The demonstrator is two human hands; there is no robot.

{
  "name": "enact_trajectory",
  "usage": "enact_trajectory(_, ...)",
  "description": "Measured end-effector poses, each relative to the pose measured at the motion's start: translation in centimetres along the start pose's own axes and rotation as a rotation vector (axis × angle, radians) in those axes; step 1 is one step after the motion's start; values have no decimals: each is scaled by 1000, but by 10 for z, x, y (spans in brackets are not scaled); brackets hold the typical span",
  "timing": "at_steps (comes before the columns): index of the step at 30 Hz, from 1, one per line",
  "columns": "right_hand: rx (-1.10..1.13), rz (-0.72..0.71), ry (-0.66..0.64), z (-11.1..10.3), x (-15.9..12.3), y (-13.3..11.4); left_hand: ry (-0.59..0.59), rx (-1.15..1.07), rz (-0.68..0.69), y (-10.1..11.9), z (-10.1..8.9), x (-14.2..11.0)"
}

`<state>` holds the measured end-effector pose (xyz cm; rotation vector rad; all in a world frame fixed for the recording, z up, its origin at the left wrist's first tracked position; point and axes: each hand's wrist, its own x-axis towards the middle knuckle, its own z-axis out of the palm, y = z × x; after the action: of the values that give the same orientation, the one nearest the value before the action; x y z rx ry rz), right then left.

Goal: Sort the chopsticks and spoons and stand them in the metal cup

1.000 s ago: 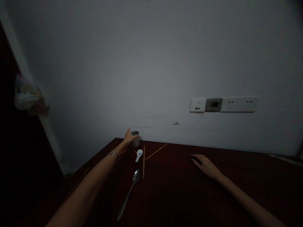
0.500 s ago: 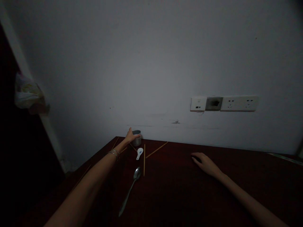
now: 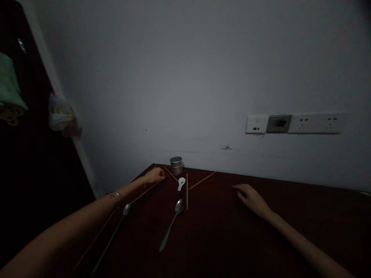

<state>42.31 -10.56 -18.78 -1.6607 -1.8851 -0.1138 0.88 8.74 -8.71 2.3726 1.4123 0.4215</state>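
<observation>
My left hand is over the far left of the dark table, fingers curved and thumb apart, with nothing visible in it. A thin chopstick lies just below it; I cannot tell whether they touch. To its right stands an upright metal cup, apart from the fingers. A short white spoon lies in front of the cup, and a long metal spoon is nearer to me. Another metal spoon lies by my left forearm. My right hand rests on the tabletop at the right, fingers loosely extended and holding nothing.
More chopsticks lie scattered: one upright in view, one slanting right, one beside the cup. The pale wall behind carries a socket panel. A plastic bag hangs at the left.
My left hand has come off the metal cup and moved left of it, toward a chopstick. My right hand has stayed put. The view has turned left, showing a second metal spoon.
</observation>
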Motion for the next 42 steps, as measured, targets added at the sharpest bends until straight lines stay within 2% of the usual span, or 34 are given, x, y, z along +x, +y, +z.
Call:
enact_trajectory(3,43,-145,-83,14,17,-56,-274,123,73,7,8,-36)
enact_trajectory(4,48,-181,-109,18,23,-74,-321,154,88,12,14,-49)
enact_trajectory(6,45,-242,-156,27,36,-108,-335,239,169,24,27,-73)
enact_trajectory(8,25,-291,-187,37,49,-133,-279,314,215,36,41,-94)
enact_trajectory(12,-46,-269,-221,57,69,-156,-258,388,170,55,60,-120)
enact_trajectory(16,-76,-282,-237,69,76,-160,-280,351,92,63,64,-131)
enact_trajectory(19,-59,-317,-245,71,76,-162,-300,279,16,61,64,-135)
enact_trajectory(22,-37,-306,-261,68,74,-161,-278,208,-51,49,63,-135)
enact_trajectory(25,-25,-285,-273,64,71,-157,-206,153,-118,28,60,-128)
enact_trajectory(28,-30,-249,-287,58,68,-150,-141,77,-242,11,54,-118)
enact_trajectory(31,-30,-215,-285,53,65,-143,-260,-47,-364,4,49,-108)
enact_trajectory(34,-18,-208,-269,48,61,-135,-370,-174,-395,2,46,-101)
enact_trajectory(42,-64,-140,-274,38,48,-114,-356,-403,-485,-5,48,-88)
